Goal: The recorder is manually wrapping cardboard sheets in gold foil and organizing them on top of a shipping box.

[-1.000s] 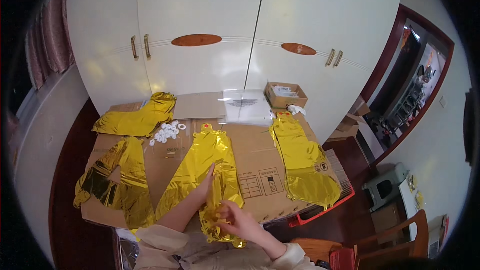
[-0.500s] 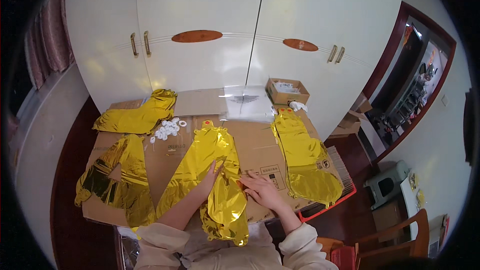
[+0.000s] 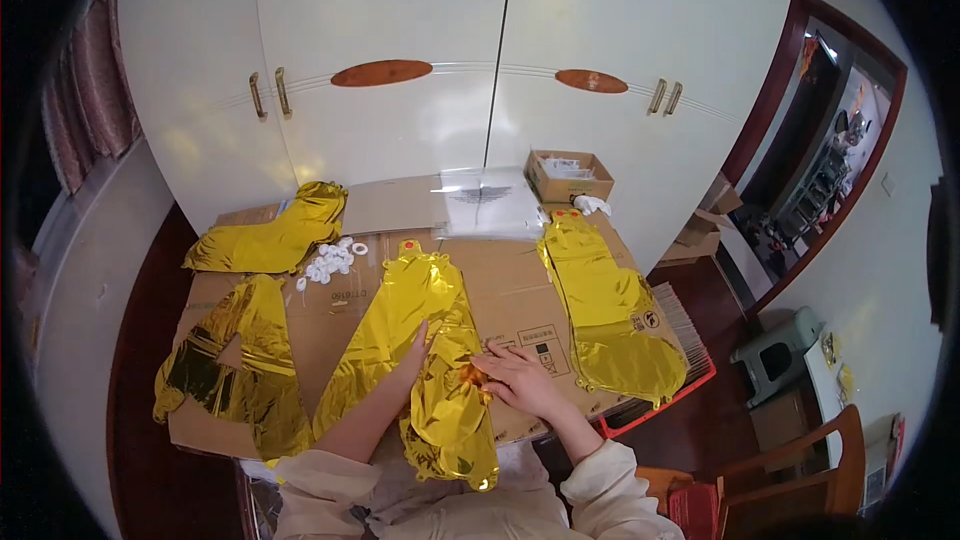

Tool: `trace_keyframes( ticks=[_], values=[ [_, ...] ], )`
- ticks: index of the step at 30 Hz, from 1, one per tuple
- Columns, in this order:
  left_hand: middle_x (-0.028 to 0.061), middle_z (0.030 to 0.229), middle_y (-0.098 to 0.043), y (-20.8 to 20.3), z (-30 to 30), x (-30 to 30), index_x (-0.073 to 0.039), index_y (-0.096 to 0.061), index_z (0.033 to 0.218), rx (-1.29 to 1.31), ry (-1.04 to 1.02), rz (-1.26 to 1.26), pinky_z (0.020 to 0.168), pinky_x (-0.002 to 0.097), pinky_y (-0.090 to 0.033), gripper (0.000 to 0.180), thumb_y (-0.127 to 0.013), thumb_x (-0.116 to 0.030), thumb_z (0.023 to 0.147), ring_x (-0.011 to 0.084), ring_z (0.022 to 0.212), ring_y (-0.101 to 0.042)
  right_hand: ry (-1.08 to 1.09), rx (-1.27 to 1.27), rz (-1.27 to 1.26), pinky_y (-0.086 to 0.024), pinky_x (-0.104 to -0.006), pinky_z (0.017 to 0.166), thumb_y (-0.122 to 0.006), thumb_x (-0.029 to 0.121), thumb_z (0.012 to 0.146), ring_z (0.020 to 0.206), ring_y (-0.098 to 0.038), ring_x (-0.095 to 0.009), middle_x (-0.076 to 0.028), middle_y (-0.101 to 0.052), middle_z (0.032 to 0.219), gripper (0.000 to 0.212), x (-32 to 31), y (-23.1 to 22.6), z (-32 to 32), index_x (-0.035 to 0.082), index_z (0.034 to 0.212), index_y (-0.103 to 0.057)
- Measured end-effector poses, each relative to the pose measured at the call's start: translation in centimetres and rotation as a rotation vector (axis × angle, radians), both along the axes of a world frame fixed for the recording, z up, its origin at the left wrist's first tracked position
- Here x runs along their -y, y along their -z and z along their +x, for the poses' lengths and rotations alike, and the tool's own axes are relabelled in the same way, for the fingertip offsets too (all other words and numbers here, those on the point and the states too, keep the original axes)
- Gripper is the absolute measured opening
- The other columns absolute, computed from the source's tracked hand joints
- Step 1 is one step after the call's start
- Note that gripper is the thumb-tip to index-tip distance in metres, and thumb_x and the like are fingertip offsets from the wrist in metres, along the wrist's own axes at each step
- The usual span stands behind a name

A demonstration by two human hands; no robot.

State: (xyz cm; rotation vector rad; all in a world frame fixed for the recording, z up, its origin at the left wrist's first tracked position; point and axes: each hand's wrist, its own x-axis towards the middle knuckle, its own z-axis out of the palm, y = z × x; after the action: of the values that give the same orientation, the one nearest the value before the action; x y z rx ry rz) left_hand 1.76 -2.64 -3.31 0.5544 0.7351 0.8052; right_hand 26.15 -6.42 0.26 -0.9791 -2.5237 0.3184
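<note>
- Crinkled shiny gold foil shape (image 3: pixel 412 290), red spot at its top tab, lies ctr of frame on the flat brown cardboard worktop (image 3: pixel 500 290); lower end is bunched & reaches past the near edge, btm ctr.
- Left hand (image 3: pixel 409 361): touching foil near mid-frame; can't tell if it pinches, fingers partly hidden.
- Right hand (image 3: pixel 522 381): fingers spread, tips on foil's R edge, no grip that shows.
- Step looks like flattening. To do it well, imo: left hand as light anchor, right palm smooths outward from the middle, slow strokes, nails off b/c thin foil prob creases/tears easily; keep the overhanging end supported.
- Print: black boxed panel (image 3: pixel 540 350) w/ symbols on cardboard, R of ctr, plus a short dark line of characters L of ctr.
- Clear plastic sheet (image 3: pixel 485 208), upper ctr, has grey print, too small to read. No brand visible on ctr foil.
</note>
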Motion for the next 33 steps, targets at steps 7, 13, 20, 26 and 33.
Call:
trace_keyframes(
  ticks=[7,13,20,26,33],
  values=[
    [0.0124,0.135,-0.057,0.3,0.2,-0.1,-0.011,-0.043,0.144,-0.025,-0.003,-0.021,0.1,0.0406,-0.047,0.079,-0.022,-0.07,0.096,0.0259,0.115,-0.061,-0.014,0.027,-0.015,-0.035,-0.046,0.11,-0.06,0.034,0.093,0.136,-0.044,-0.023,-0.002,-0.055,0.14,0.049,0.1,-0.4,0.0,0.017,0.139,-0.052],
    [0.012,0.132,-0.059,2.8,-0.6,-1.0,-0.011,-0.045,0.143,0.1,0.015,-0.083,0.098,0.0404,-0.049,0.08,-0.025,-0.072,0.095,0.0254,0.113,-0.062,0.047,0.018,0.041,-0.034,-0.0448,0.111,-0.054,0.033,0.097,0.136,-0.044,-0.024,-0.01,-0.05,0.144,0.047,-0.3,0.2,-0.5,0.012,0.14,-0.05],
    [0.0114,0.131,-0.059,0.6,0.1,-0.3,-0.011,-0.046,0.142,-0.039,-0.039,-0.049,0.095,0.0379,-0.051,0.079,-0.025,-0.071,0.095,0.0239,0.111,-0.063,0.01,0.135,0.072,-0.03,-0.0453,0.113,-0.05,0.033,0.099,0.137,-0.043,-0.023,-0.009,-0.048,0.146,0.049,-0.2,0.0,-0.4,0.011,0.143,-0.047],
    [0.0106,0.132,-0.059,0.7,0.1,-0.5,-0.014,-0.046,0.143,-0.1,-0.067,-0.067,0.094,0.0371,-0.052,0.076,-0.023,-0.07,0.096,0.024,0.11,-0.063,-0.044,0.162,0.018,-0.026,-0.0452,0.117,-0.05,0.034,0.099,0.139,-0.04,-0.021,-0.007,-0.047,0.148,0.051,-0.1,0.0,-0.3,0.012,0.145,-0.045],
    [0.0153,0.141,-0.05,-2.2,1.2,1.6,-0.006,-0.046,0.141,-0.342,-0.203,0.149,0.108,0.0472,-0.038,0.061,-0.048,-0.047,0.096,0.0285,0.126,-0.051,-0.095,0.193,0.042,-0.025,-0.0464,0.117,-0.051,0.035,0.098,0.14,-0.039,-0.023,-0.005,-0.046,0.149,0.05,0.0,0.0,-0.3,0.013,0.142,-0.049]
  ],
)
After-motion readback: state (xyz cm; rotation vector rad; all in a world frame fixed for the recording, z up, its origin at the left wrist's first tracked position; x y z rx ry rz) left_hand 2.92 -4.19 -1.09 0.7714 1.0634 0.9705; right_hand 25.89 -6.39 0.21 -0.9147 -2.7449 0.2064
